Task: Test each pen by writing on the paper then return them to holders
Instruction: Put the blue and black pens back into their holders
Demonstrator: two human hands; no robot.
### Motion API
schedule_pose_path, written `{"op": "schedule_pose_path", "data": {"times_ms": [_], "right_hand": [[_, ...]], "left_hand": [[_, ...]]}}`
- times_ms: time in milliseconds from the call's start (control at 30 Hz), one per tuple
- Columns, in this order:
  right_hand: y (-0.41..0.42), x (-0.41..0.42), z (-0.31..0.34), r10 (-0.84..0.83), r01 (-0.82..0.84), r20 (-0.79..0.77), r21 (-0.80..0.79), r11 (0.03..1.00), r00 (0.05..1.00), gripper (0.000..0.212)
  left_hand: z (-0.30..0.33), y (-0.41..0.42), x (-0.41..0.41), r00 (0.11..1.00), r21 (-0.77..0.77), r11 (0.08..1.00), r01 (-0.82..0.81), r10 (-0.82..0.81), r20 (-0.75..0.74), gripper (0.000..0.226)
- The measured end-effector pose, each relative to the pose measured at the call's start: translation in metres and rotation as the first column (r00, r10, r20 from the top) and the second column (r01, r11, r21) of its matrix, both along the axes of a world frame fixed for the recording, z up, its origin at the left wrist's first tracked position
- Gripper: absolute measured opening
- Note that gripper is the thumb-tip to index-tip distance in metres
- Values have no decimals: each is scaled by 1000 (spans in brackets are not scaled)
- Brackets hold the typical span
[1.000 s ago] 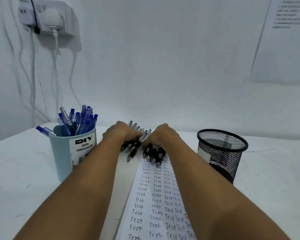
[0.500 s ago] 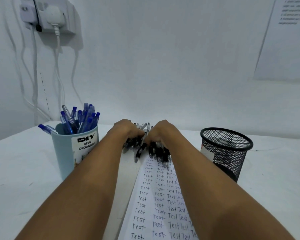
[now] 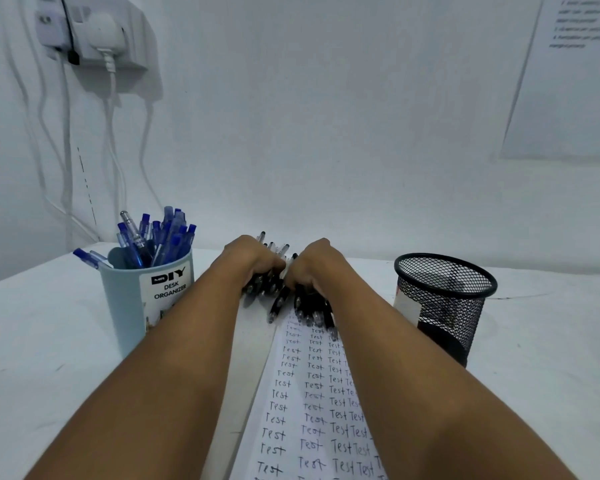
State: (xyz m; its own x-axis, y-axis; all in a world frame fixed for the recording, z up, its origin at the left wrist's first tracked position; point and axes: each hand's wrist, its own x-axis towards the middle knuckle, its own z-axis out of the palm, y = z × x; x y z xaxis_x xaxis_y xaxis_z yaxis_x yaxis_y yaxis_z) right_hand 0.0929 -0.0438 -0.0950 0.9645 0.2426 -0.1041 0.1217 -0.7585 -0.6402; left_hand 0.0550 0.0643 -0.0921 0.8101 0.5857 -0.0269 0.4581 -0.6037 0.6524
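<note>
Both hands down on a heap of black pens (image 3: 291,299) at the far end of the paper (image 3: 312,403). Left hand (image 3: 253,263) with fingers curled over the left half of the heap, a grip clenched around several pen barrels; right hand (image 3: 314,266) likewise curled over the right half, grasping a cluster of pens whose tips poke out toward the viewer on the paper's top edge. Knuckles of the two hands nearly touching, with one loose pen angled out between them and clicker ends fanning out beyond the fingers. Beneath and nearer than the grip, paper covered in columns of the handwritten word "Test", lying flat on the white tabletop (image 3: 42,341) between the forearms. Left of the grip, apart from it, a pale blue desk organizer cup (image 3: 142,306) labelled "DIY DESK ORGANIZER", upright and packed with blue pens (image 3: 160,237). Right of the grip, a black mesh pen holder (image 3: 444,306), upright; contents hard to make out through the mesh. Beyond, on the wall, a wall socket (image 3: 94,32) with white cables hanging down, and a printed sheet (image 3: 575,81) at far right.
</note>
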Motion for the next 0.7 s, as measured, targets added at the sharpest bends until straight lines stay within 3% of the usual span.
{"op": "schedule_pose_path", "data": {"times_ms": [200, 433, 567, 700], "right_hand": [[1, -5, 0, -6, 5, 36, 39, 999, 999, 67], [3, -12, 4, 27, -25, 24, -68, 997, 999, 62], [3, -9, 0, 7, -8, 64, 5, 1000, 998, 57], [1, -11, 4, -18, 16, 52, 34, 999, 998, 56]], "left_hand": [[-2, 1, 2, 998, -89, 996, -2, 7, 64, 42], [-4, 9, 2, 995, -107, 993, -52, 61, 84, 37], [-2, 8, 0, 992, -102, 993, -67, 78, 100, 44], [-3, 9, -2, 995, -201, 978, -51, 66, 68, 50]]}}
